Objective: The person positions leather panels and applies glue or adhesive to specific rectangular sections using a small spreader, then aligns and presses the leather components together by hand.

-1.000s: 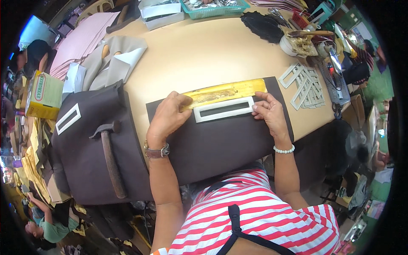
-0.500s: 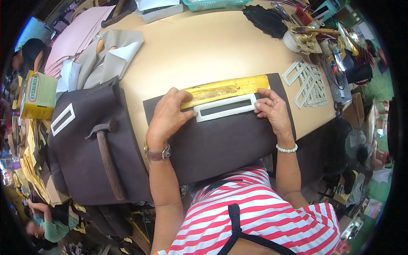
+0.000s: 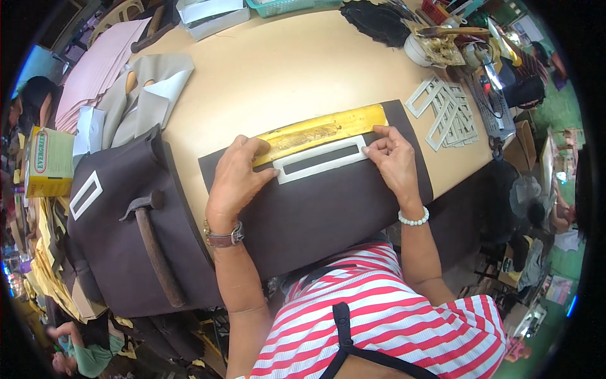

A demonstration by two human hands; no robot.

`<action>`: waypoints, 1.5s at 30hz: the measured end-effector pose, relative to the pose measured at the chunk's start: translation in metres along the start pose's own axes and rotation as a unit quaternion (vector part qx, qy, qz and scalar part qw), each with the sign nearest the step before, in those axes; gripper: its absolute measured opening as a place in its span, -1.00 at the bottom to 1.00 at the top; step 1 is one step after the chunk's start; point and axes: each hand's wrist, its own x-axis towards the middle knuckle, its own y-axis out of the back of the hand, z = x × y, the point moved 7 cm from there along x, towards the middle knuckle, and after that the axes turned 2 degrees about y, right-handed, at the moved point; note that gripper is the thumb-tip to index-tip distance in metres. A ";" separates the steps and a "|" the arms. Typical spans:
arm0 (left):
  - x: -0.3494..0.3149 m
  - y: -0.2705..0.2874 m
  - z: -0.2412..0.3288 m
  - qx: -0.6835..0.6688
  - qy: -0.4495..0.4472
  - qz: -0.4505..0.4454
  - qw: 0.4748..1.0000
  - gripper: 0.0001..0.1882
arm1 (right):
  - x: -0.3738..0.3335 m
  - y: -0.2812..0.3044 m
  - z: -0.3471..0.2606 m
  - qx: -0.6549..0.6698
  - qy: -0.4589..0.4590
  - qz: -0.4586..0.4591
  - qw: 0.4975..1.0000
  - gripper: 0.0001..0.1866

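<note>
A dark brown sheet point(image 3: 309, 215) lies flat before me. A worn yellow strip point(image 3: 322, 134) runs along its far part, with an off-white rectangular frame point(image 3: 322, 167) lying close along its near edge. My left hand point(image 3: 232, 180) is closed over the left ends: the thumb presses the frame's left end and the forefinger rests on the yellow strip. At the other end, my right hand point(image 3: 394, 163) has its thumb on the frame's right end and its fingertip by the strip's end. The undersides of both hands' fingers are partly hidden.
On my left, a hammer point(image 3: 154, 246) and another white frame point(image 3: 86, 194) lie on a stack of dark sheets point(image 3: 113, 271). Several loose frames point(image 3: 445, 114) are piled at the right, near a white glue pot point(image 3: 420, 50). Folded grey material point(image 3: 142, 95) sits far left beside a yellow-green box point(image 3: 50, 161).
The view has shifted slightly, so everything appears a little further left. Both hands stay at the frame's ends; the right thumb now presses on the frame's end.
</note>
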 end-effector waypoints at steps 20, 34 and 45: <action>-0.003 -0.001 0.004 0.030 -0.009 0.013 0.999 -0.61 | 0.002 -0.006 -0.008 -0.118 0.111 -0.031 0.986 -0.76; -0.066 -0.045 0.032 0.255 -0.081 0.151 0.952 -0.61 | -0.048 -0.062 -0.069 -0.200 0.435 0.013 0.878 -0.78; -0.066 -0.045 0.038 0.307 -0.079 0.124 0.940 -0.57 | -0.066 -0.096 -0.055 -0.273 0.379 -0.109 0.877 -0.44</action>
